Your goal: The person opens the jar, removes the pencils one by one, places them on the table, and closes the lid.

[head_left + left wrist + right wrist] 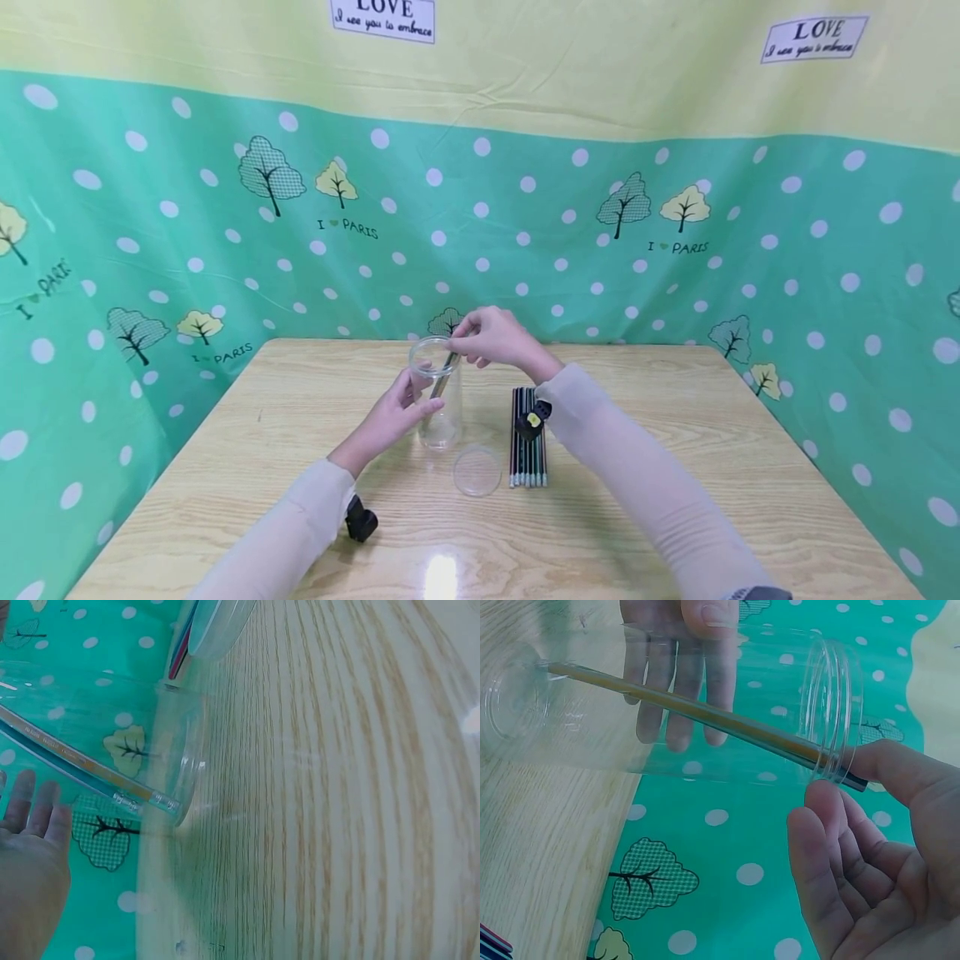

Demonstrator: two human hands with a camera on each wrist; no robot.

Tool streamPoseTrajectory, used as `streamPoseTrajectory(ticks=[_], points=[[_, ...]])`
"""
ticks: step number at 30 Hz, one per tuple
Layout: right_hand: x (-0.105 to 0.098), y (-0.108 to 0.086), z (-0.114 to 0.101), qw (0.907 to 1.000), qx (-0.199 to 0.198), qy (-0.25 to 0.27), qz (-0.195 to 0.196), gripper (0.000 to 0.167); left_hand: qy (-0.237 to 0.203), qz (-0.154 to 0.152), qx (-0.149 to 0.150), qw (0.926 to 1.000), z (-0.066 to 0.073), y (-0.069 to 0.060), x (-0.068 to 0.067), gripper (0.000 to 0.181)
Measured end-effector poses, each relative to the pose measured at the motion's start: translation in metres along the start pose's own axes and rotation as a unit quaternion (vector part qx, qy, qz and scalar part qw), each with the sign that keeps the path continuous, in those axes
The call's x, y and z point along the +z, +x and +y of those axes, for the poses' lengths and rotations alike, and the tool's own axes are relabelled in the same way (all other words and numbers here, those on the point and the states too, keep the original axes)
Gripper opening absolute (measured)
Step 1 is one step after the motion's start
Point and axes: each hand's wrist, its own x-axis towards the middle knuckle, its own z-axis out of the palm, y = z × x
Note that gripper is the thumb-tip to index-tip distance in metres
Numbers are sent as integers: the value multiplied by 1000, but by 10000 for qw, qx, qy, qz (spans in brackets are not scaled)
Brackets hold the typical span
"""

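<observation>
A clear, lidless jar [441,432] stands on the table, and my left hand [392,419] grips its side, thumb in front and fingers behind. Two pencils [90,766], one gold and one darker, slant inside it, their eraser ends down by the base in the left wrist view. At the jar's mouth, my right hand [497,337] pinches the upper ends of these pencils [705,716] between thumb and fingers. The tips of the pencils poke just past the rim in the right wrist view.
Several dark striped pencils [528,462] lie side by side right of the jar, eraser ends toward me, partly under my right sleeve. A round clear lid [477,471] lies flat between them and the jar. Behind the wooden table [637,500] hangs a green dotted cloth [480,233].
</observation>
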Motion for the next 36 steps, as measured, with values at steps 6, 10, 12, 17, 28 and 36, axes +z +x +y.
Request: streamPoseTrajectory(ticks=[6,10,12,17,28,36], points=[[-1,-1,-3,9999,-50,-12,95,18,42,26,-24,10000,-1,1,0,68],[-3,-3,-6,9995,-179,-65,246,17,27,30,1,10000,-2,1,0,68],[-6,-5,-8,9992,-242,-66,311,17,27,36,15,10000,-2,2,0,68],[-13,-8,-12,9986,-342,46,410,16,56,33,61,10000,-1,0,0,68],[-32,-15,-12,9921,-804,218,943,13,166,74,0,9998,0,-1,0,73],[-48,-24,-12,9838,-1093,448,1350,17,173,70,58,9998,1,-2,0,72]])
